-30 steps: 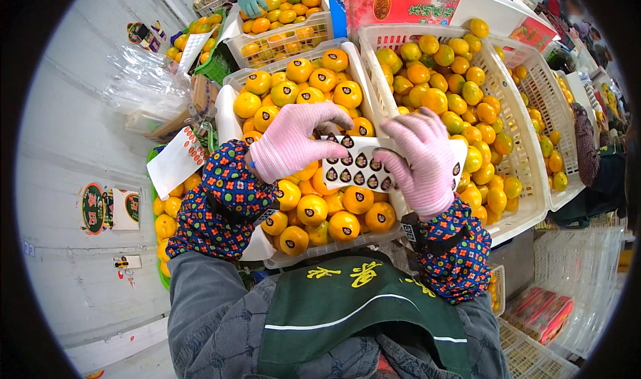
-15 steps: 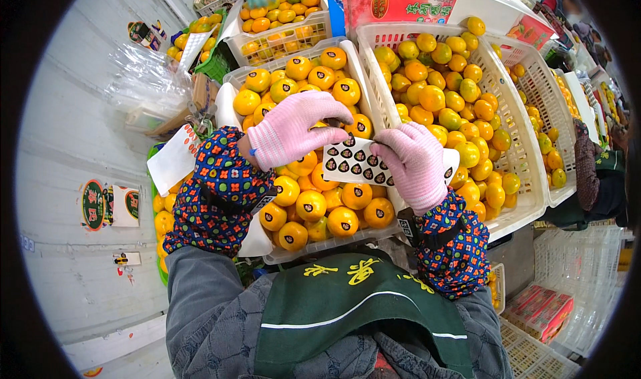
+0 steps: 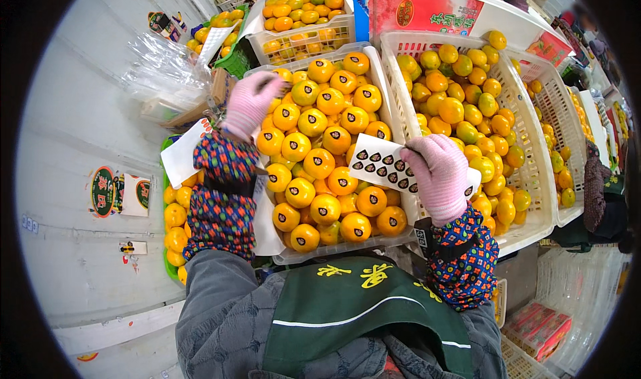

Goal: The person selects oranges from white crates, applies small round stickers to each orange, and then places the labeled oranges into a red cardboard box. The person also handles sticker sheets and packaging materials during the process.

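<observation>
Head view: at your right, the big white slatted plastic crate (image 3: 539, 178) of loose yellow-orange fruit (image 3: 451, 110) sits close in, seemingly for easy reach. Just beside it, squarely before you, the clear plastic crate (image 3: 336, 251) holds round orange fruit with dark labels (image 3: 320, 163), most turned label-up, probably so each mark is easy to see. Your pink-gloved right hand (image 3: 437, 172) has thumb and fingers pinched narrow on the white sheet of dark drop-shaped stickers (image 3: 382, 168), which spans the border between those crates; its printed face is up, likely to keep the stickers in sight. Your pink-gloved left hand (image 3: 248, 105) is over the far-left corner of the clear crate, fingers bent and blurred; you cannot tell whether they hold anything.

Around you, the red printed panel (image 3: 427, 12) bounds the far side, and the green plastic crate (image 3: 166, 247) of fruit lines your left. Crumpled clear plastic bags (image 3: 159, 62) lie beyond your left hand. Your right hand and the sheet hide some fruit beneath.
</observation>
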A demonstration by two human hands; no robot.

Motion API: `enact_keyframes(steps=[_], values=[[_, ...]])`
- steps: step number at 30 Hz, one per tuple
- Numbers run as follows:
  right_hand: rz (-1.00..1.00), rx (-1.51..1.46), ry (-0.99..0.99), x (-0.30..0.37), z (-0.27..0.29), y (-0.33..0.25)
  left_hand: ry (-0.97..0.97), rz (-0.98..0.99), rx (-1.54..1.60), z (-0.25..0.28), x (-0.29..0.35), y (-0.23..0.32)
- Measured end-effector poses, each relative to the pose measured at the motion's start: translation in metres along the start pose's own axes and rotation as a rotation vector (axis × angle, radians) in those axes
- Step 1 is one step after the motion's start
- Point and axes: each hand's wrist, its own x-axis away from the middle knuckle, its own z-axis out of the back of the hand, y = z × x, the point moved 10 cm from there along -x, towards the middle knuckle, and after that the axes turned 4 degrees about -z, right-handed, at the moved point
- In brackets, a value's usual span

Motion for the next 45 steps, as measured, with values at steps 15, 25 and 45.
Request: enact_keyframes(steps=[15, 25, 45], values=[[-0.008, -0.007, -0.051, 0.001, -0.007, 0.002, -0.175, 0.541, -1.045, 0.02, -0.033, -0.125], [0.057, 0.115, -0.187, 0.007, -0.031, 0.001, -0.631, -0.133, 0.382, -0.11, 0.06, 0.122], [0.5, -0.096, -0.348, 0.046, -0.056, -0.078, -0.579, -0.065, 0.11, -0.103, 0.137, 0.106]])
